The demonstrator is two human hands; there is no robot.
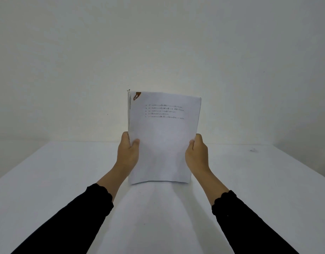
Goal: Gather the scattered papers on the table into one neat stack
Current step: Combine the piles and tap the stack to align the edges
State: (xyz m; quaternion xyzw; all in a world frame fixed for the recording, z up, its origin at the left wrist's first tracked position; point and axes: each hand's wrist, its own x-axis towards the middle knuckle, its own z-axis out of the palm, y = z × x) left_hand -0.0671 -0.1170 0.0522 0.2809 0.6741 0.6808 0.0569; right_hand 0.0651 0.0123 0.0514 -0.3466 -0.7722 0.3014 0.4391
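Now: stack of white printed paper sheets point(165, 136) held upright, long side vertical, over the middle of the white desk point(48, 180), roughly midway between its left and right edges. Bottom edge of the stack sits low at the desk surface; cannot tell whether it touches. A soft shadow lies on the desk just in front of it.

Left hand point(127, 154) grips the stack's left edge, thumb across the front sheet, the other fingers wrapped behind and hidden. Right hand point(196, 154) grips the right edge the same way, thumb in front. Fingers of both hands are clamped on the stack, about halfway up its height.

Front sheet: a few short lines of small dark print in the upper half, too small to read. Brown mark point(137, 96) at the top left corner. Sheet edges behind stick out slightly along the left side, so not fully flush.

Black sleeves point(88, 213) cover both forearms to the wrists. Pale wall point(158, 43) rises behind the desk's far edge. Small grey speck point(252, 149) near the far right corner.
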